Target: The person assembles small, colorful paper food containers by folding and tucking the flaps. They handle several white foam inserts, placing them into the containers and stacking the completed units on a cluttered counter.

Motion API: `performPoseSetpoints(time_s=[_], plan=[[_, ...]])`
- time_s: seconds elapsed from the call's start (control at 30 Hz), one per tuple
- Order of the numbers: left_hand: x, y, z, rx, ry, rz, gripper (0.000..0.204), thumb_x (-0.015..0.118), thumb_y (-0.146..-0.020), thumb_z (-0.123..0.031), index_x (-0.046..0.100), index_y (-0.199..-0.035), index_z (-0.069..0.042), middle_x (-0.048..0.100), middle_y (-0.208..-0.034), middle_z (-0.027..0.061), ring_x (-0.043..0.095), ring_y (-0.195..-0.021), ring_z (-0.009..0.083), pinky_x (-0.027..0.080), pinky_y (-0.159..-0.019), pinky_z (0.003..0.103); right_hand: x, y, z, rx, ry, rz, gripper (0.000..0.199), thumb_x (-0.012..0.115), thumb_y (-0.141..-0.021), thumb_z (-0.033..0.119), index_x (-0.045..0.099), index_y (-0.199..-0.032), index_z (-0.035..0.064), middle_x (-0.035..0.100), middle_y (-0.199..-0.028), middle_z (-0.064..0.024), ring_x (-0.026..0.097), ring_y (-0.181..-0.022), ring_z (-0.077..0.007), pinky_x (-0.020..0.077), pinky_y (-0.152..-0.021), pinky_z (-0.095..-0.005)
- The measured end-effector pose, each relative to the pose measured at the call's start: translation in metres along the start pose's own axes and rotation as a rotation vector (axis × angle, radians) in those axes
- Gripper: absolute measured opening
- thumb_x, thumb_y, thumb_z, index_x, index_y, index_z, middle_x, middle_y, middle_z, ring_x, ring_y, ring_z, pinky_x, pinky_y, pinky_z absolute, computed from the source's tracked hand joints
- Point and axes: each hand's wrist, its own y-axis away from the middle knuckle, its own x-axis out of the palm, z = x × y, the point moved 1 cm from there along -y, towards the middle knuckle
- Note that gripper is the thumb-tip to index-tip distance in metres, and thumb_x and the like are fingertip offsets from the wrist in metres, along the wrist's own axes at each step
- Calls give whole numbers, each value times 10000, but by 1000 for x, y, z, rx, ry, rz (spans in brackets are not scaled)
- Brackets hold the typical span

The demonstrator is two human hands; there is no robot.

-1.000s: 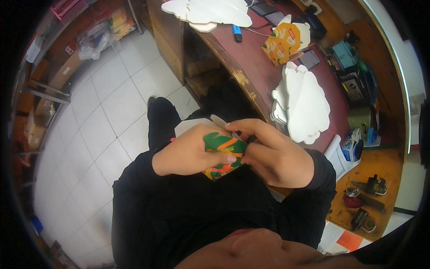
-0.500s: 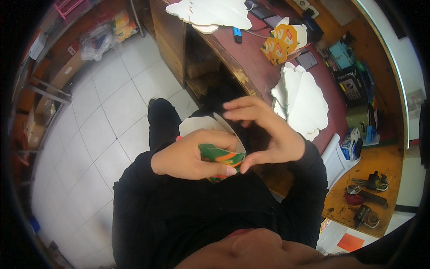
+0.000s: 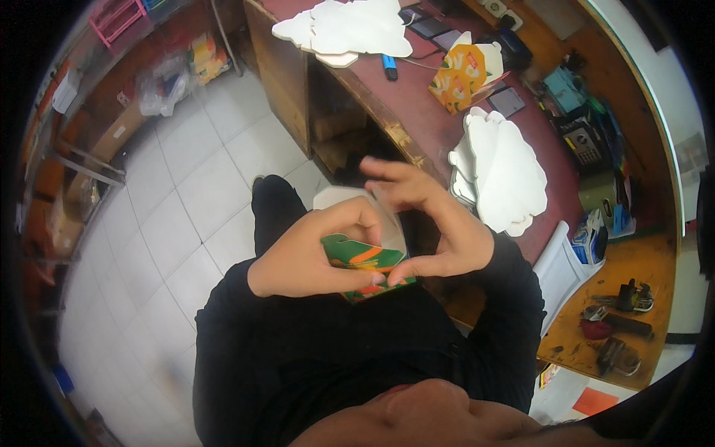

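Note:
A partly folded paper food box, green and orange outside and white inside, is held over my lap. My left hand grips its near wall, thumb outside and curled fingers reaching into the opening. My right hand is on the box's right side. Its thumb presses the near right corner beside my left thumb, while its fingers curve round a raised white flap at the far side, the index finger stretched away from it. The fingers partly hide the box's inside.
On the red desk to the right lie white flat cardboard blanks, another pile of blanks, a yellow patterned box and a blue marker. Padlocks sit on the wooden ledge. Left is a tiled floor.
My right thumb has come onto the box's near corner, and its fingers have closed in a little on the flap. The left fingers have lifted and bent inside the opening.

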Motion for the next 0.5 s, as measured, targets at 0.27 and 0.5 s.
performPoseSetpoints(time_s=[0.27, 0.5], plan=[[17, 12, -14, 1064, -1174, 11, 305, 822, -777, -215, 685, -1043, -157, 662, -871, -16, 626, -880, 163, 436, -792, 364, 48, 8, -13, -66, -67, -194, 1362, 959, -640, 351, 29, -1602, 95, 255, -1584, -239, 331, -1466, -359, 302, -1181, -462], [-6, 10, 19, 1039, -336, -564, 1367, 946, -538, -610, 170, -1567, -153, 285, -1545, 229, 332, -1431, 365, 353, -1095, 565, 62, 10, -8, -60, -241, -525, 1366, 929, -651, 456, 17, -1594, 75, 397, -1521, -177, 445, -1395, -315, 261, -1208, -472]])
